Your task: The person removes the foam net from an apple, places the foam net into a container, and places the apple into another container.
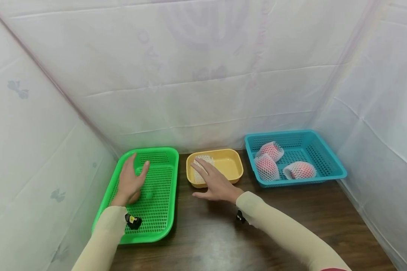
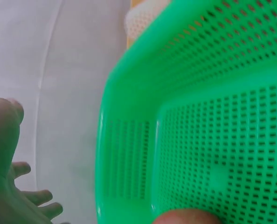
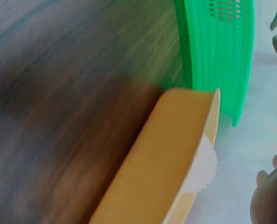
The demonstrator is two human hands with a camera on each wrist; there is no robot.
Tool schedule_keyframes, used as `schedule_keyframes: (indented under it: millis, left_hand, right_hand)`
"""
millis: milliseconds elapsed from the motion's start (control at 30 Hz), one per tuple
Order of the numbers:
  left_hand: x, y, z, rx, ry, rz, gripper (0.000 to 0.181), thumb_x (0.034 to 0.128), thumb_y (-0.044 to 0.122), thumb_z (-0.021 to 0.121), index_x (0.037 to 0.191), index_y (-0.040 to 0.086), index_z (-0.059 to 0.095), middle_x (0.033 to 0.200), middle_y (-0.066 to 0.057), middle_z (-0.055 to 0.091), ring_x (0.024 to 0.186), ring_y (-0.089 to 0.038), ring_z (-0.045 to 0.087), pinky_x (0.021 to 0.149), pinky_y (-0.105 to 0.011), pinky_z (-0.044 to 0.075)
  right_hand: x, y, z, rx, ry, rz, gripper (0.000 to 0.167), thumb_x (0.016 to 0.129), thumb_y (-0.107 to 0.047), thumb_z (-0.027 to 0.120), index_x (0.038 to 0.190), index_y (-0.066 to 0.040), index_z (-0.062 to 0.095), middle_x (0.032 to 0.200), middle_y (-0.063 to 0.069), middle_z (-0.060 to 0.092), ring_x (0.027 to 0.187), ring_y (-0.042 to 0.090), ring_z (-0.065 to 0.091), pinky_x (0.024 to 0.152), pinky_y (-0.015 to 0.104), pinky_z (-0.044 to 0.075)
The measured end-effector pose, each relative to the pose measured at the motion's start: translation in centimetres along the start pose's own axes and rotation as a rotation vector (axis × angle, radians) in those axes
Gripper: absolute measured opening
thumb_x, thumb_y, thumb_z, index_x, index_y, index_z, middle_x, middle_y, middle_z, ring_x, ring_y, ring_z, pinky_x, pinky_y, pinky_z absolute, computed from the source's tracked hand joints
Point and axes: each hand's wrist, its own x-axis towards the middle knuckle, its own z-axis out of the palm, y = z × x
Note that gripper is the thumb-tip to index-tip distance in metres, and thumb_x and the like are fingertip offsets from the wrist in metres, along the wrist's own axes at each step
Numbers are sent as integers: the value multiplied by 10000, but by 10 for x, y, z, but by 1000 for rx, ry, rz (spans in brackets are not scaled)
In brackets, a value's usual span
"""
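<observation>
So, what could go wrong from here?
The right hand, its fingers overlapping the yellow tray in the head view, might brush the white foam net that pokes above the rim and flick it out.

The rounded brownish thing in the green basket might roll if the left hand dips and knocks it.

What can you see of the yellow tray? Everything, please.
The yellow tray is a shallow, open-topped rectangle with rounded corners and solid walls, plastic by its look. It stands upright on the dark wooden table, between the green basket and the blue basket. A white foam net lies in its left part; the right side is bare. The right hand overlaps it in the head view; whether they touch is unclear.
</observation>
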Motion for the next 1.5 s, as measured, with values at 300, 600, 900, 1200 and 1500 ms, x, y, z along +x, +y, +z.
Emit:
schedule_keyframes:
  millis: [300,600,900,1200,1500]
  left_hand:
    - [-1,29,10,-141,4,-32,798,1061,570,396,1660,142,88,1701,-178,103,1543,-437,126,1163,-688,195]
    - [12,59,32,-134,34,69,725,1085,528,366,1661,167,114,1711,-138,85,1558,-392,108,1191,-662,168]
    - [16,98,65,-137,8,122,727,1078,553,364,1660,187,129,1716,-117,50,1573,-327,64,1222,-614,141]
    - [16,134,105,-143,-13,184,816,1025,536,533,1659,194,148,1712,-116,99,1565,-317,131,1222,-578,194]
    - [10,154,146,-154,-57,184,902,959,514,655,1652,176,187,1706,-82,150,1552,-298,188,1220,-538,232]
  right_hand:
    - [-4,24,-25,-8,50,35,1093,815,-574,796,1628,-96,242,1703,106,153,1535,290,245,1208,491,293]
    - [-6,47,-53,-28,56,47,1172,812,-504,831,1659,-129,114,1715,80,142,1555,300,204,1209,563,250]
    - [-12,75,-78,-64,62,96,1167,832,-519,809,1656,-94,100,1702,134,175,1559,276,189,1238,546,163]
    - [-30,101,-100,-93,69,140,1145,828,-510,821,1651,-89,146,1685,169,205,1540,396,199,1226,576,190]
    - [-53,131,-123,-85,18,279,1237,788,-479,875,1668,-231,41,1723,59,105,1542,339,222,1187,636,241]
